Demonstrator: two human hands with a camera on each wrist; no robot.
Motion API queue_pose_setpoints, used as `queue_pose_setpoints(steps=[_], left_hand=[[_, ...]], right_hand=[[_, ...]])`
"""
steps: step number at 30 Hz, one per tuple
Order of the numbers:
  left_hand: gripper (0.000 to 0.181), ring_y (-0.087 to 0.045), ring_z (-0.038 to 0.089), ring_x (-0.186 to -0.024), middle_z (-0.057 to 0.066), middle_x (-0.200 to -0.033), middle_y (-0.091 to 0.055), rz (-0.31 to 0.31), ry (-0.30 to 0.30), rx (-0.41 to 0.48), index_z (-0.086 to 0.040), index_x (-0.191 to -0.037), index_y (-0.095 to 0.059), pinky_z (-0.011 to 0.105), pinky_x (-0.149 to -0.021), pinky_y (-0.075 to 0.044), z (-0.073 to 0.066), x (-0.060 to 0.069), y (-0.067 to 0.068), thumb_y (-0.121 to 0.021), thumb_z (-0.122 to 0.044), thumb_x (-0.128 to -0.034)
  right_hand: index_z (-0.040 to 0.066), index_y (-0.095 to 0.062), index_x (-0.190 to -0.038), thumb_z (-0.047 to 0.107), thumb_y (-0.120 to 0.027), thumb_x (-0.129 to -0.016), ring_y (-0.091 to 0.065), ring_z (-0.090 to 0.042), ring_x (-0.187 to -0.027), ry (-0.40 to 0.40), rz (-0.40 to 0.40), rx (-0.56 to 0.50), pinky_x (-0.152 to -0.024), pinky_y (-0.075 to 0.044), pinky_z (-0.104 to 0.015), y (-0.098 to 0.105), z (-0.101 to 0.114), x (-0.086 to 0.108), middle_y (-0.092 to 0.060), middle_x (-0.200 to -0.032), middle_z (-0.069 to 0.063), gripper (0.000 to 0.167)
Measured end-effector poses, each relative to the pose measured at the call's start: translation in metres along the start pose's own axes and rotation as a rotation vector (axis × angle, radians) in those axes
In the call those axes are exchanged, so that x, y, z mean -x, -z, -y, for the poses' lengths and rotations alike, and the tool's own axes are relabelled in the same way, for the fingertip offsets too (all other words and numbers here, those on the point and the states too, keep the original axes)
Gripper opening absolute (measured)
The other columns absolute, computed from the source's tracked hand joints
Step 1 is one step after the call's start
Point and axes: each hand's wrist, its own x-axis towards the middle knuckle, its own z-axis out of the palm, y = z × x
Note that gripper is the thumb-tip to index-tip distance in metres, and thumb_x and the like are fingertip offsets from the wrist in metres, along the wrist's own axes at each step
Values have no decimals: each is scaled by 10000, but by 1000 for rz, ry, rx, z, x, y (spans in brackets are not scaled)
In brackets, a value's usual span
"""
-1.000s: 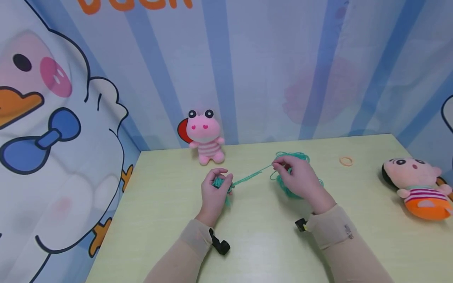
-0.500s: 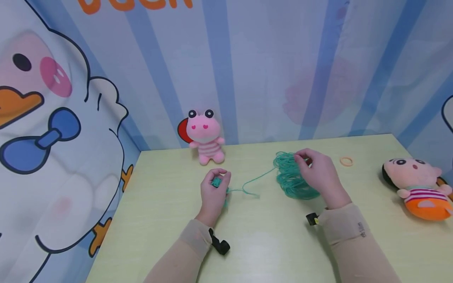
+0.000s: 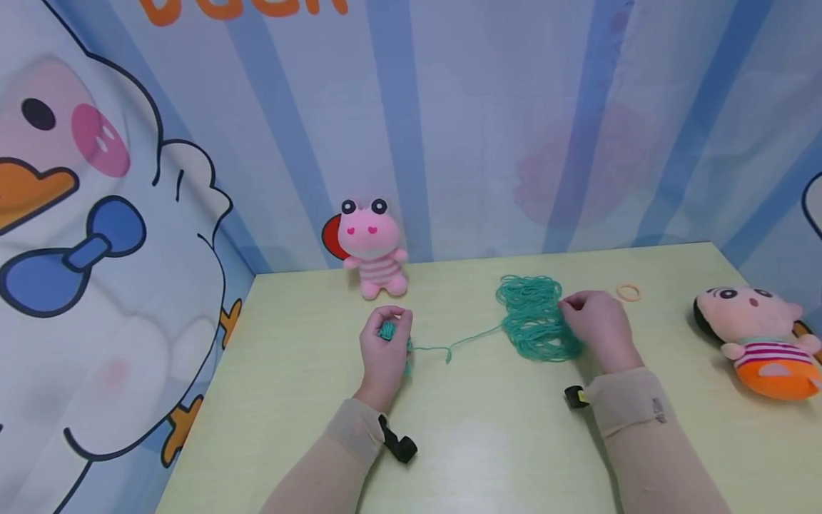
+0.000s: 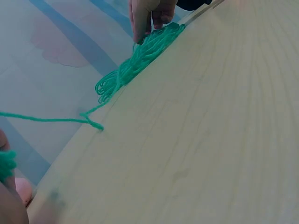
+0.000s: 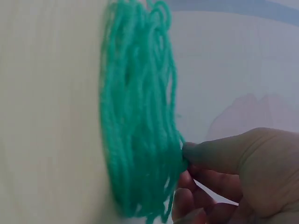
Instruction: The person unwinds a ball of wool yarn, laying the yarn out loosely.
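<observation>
My left hand (image 3: 384, 353) grips a small wound bundle of green yarn (image 3: 387, 330), its fingers curled round it. From that bundle a single strand (image 3: 475, 336) runs slack to the right, with a small kink midway, into a loose pile of green yarn (image 3: 538, 321) on the table. At the pile's right edge my right hand (image 3: 601, 325) pinches yarn between thumb and fingers. In the right wrist view the thumb (image 5: 210, 151) presses on strands at the side of the looped yarn (image 5: 140, 112). Only a bit of the left hand's bundle (image 4: 6, 164) shows in the left wrist view.
A pink striped plush toy (image 3: 379, 250) sits at the table's back edge. Right of the pile lies a peach-coloured ring (image 3: 628, 293). Another plush doll (image 3: 760, 343) lies at the right side. A printed curtain (image 3: 462, 128) hangs behind the pale table (image 3: 475, 442).
My right hand has gone from pulling a taut strand to the pile's right edge, letting that strand fall slack. The looped pile is now uncovered. My left hand keeps its bundle, shifting slightly left.
</observation>
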Motion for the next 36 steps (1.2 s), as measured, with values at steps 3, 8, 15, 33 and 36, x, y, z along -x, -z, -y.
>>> queue_pose_setpoints(steps=[3, 8, 15, 33, 36], left_hand=[[153, -548, 86, -545, -22, -828, -640, 6, 1, 0, -120, -1120, -700, 210, -515, -514, 0, 0, 0, -744, -259, -1073], [154, -552, 84, -544, -17, -843, -640, 13, 1, -2, -132, -1131, -699, 209, -517, -517, 0, 0, 1, -745, -266, -1072], [175, -565, 94, -552, -15, -847, -645, 13, -4, 1, -139, -1142, -696, 215, -518, -524, -1, -1, 1, -750, -289, -1070], [188, -577, 91, -553, -25, -854, -653, 16, 18, 27, -123, -1146, -682, 223, -514, -524, -5, 1, -1, -757, -275, -1064], [188, -576, 90, -551, -31, -855, -651, 10, 19, 25, -122, -1146, -684, 219, -513, -526, -4, 0, 0, -760, -271, -1062]], right_hand=[[-47, -686, -1364, 301, -588, -1111, -682, -482, -1162, -3, -9, 6, -937, -580, -609, -4, -1, -1, -699, -1343, -317, 441], [-13, -675, -1345, 259, -598, -1114, -656, -461, -1141, 204, -166, -102, -927, -576, -611, -13, 20, 9, -657, -1333, -272, 365], [92, -719, -1420, 255, -679, -1108, -697, -449, -1327, 589, 109, -161, -1106, -580, -630, -46, 66, 27, -733, -1446, -147, 354], [70, -827, -1214, 149, -793, -1018, -791, -263, -1122, 682, 233, 84, -1013, -649, -459, -97, 88, 37, -835, -1169, -73, 214], [108, -852, -1131, 145, -799, -1013, -794, -223, -1040, 700, 210, 98, -955, -660, -431, -98, 85, 35, -839, -1091, -35, 135]])
